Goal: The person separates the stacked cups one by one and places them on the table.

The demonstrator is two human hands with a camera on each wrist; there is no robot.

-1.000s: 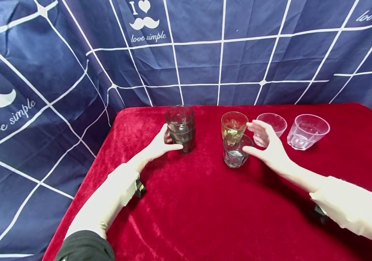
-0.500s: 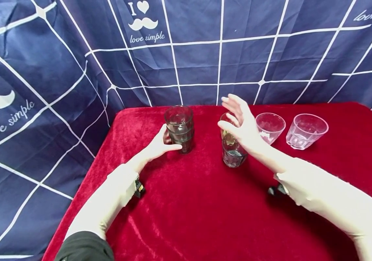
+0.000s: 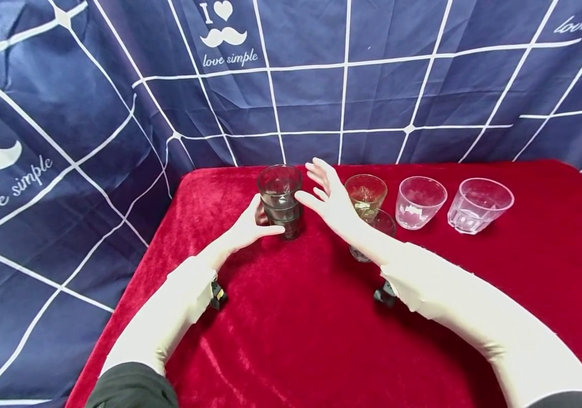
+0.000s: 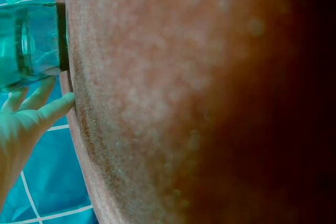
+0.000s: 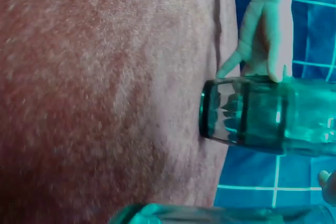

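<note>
A stack of dark grey drinking glasses point(image 3: 283, 198) stands upright on the red cloth in the head view. My left hand point(image 3: 250, 224) holds it low on its left side, thumb in front and fingers partly hidden behind. In the right wrist view, the left hand point(image 5: 265, 35) touches the side of the stack point(image 5: 262, 114). Just right of the stack, my right hand point(image 3: 334, 201) has its fingers spread and holds nothing; a fingertip point(image 5: 326, 184) shows at that view's edge. Behind the right forearm, a grey glass point(image 3: 383, 221) is partly hidden in front of a yellow glass point(image 3: 366, 190).
Two pale pink glasses, a nearer one point(image 3: 420, 204) and a farther-right one point(image 3: 480, 207), stand along the right of the red cloth point(image 3: 291, 334). A blue curtain point(image 3: 372, 96) with white lines hangs behind and to the left.
My right hand has moved left, away from the grey, yellow and pink glasses, over to the stack's right side. The left hand and the stack have stayed put.
</note>
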